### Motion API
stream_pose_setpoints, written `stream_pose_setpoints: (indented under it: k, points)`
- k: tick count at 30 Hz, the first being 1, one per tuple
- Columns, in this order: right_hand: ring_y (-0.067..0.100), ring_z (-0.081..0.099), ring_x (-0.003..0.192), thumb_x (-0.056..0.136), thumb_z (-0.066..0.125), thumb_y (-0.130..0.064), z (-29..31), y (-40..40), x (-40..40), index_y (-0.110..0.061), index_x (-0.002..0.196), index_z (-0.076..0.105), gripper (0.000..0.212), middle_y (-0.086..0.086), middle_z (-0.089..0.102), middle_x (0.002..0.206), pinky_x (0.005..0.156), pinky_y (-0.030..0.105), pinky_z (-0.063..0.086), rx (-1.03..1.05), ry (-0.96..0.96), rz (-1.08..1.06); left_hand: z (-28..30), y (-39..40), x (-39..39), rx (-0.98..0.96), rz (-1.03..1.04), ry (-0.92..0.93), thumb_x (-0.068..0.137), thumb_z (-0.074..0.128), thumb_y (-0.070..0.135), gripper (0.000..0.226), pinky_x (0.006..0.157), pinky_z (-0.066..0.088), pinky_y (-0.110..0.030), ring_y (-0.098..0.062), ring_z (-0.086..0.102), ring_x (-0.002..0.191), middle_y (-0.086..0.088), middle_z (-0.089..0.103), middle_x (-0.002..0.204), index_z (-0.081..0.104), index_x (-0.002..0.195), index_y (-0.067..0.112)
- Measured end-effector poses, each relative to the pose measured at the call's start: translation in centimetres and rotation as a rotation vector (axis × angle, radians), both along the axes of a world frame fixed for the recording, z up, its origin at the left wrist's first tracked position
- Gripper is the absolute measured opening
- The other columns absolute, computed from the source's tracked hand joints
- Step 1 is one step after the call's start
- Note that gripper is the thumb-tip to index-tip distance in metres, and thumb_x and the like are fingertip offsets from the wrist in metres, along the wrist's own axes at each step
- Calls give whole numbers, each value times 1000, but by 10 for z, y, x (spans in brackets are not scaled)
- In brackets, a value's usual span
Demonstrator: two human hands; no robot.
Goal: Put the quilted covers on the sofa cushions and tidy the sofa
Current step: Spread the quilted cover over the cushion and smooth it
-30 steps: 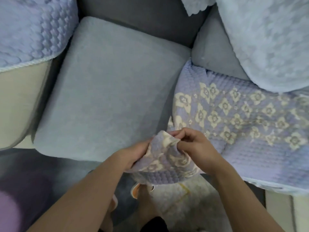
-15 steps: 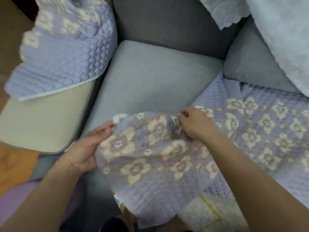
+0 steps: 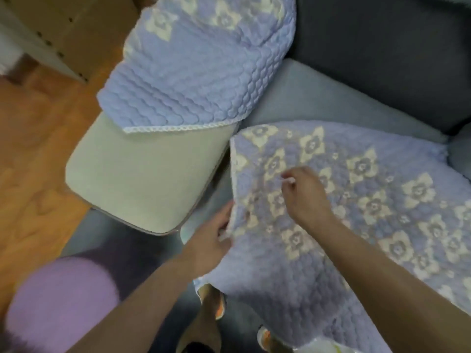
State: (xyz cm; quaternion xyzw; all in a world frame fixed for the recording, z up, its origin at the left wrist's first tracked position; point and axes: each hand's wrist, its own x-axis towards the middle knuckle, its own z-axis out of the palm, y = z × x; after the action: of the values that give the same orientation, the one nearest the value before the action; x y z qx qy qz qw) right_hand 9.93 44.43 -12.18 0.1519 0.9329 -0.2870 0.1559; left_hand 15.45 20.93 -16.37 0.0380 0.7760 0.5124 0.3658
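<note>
A lilac quilted cover (image 3: 377,200) with cream flowers lies spread over the grey seat cushion (image 3: 313,100) of the sofa. My left hand (image 3: 211,238) grips the cover's left edge near the cushion's front corner. My right hand (image 3: 303,192) rests on top of the cover further in, fingers curled and pinching the fabric. Only the cushion's back strip shows bare; the rest is hidden under the cover. A second quilted cover (image 3: 201,62) drapes over the sofa's left armrest (image 3: 142,174).
The dark grey sofa back (image 3: 382,42) runs behind the cushion. Wooden floor (image 3: 33,138) and a pale cabinet (image 3: 63,26) lie to the left. A purple round rug or pouf (image 3: 58,301) sits at the lower left. My slippered feet (image 3: 216,301) stand below the cover's front edge.
The bunched cover has been opened out and pulled left across the grey cushion. My hands have moved apart, the left to the cover's edge, and the view has swung left.
</note>
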Motion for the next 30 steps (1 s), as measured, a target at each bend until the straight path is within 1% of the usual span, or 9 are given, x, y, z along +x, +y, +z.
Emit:
stream_pose_setpoints:
  k: [3,6,10,14,17,20,22,24,30]
  points:
    - [32,52,118,93,58,-37,-6,-54,-55,-12,137,48,51,12,43,138,97,37,40,36,195,-50,-8,14,23,-25,-265,77,97,57,14,82,101,36,-6,4,43,130,23,44,141,10,156,48]
    - [43,24,143,85,65,-54,-35,-74,-88,-18,157,10,97,18,12,159,115,50,24,311,-252,182,-20,11,33,-71,-463,147,93,60,26,89,106,43,-41,-22,48,129,-1,47,145,-1,154,48]
    - [50,15,143,90,60,-43,-83,-45,-91,-33,153,-18,101,7,-14,163,102,64,40,654,-490,374,-47,-27,38,-256,-452,178,91,62,35,91,119,25,-38,-19,21,147,5,24,160,0,158,38]
    - [44,39,136,93,53,-38,-92,25,-84,-31,155,-6,86,10,11,161,96,57,47,726,-575,274,-82,-78,40,-534,-304,185,89,62,39,64,97,41,-36,-20,48,131,8,42,149,35,147,34]
    - [34,48,128,93,45,-40,-91,52,-74,-15,148,40,60,11,43,147,107,44,43,672,-782,255,-81,-99,36,-352,-297,235,82,47,45,31,79,39,-29,-16,57,104,5,64,105,67,93,24]
    - [41,46,117,94,48,-27,-91,28,-74,2,122,55,41,22,47,129,92,50,47,687,-207,68,-58,-115,46,-95,-336,295,88,57,47,26,90,42,-24,-5,51,108,12,62,107,67,79,24]
    - [45,48,106,91,49,-15,-90,-7,-81,9,115,53,34,29,47,120,83,52,47,661,168,139,-48,-134,58,-136,-344,165,94,49,61,44,75,48,-30,-6,59,86,10,62,87,58,78,22]
    - [45,46,110,89,44,-21,-97,-45,-91,7,131,44,50,28,44,130,91,51,42,547,225,229,-47,-158,66,-399,-315,50,92,37,74,58,64,46,-32,-11,60,71,4,58,69,49,73,21]
    - [43,32,137,83,63,-59,-137,-72,-104,-25,155,-16,112,14,19,156,109,53,35,494,-393,236,-94,-173,48,-801,-16,-112,104,34,50,36,81,53,-39,-28,64,98,-4,65,103,59,98,26]
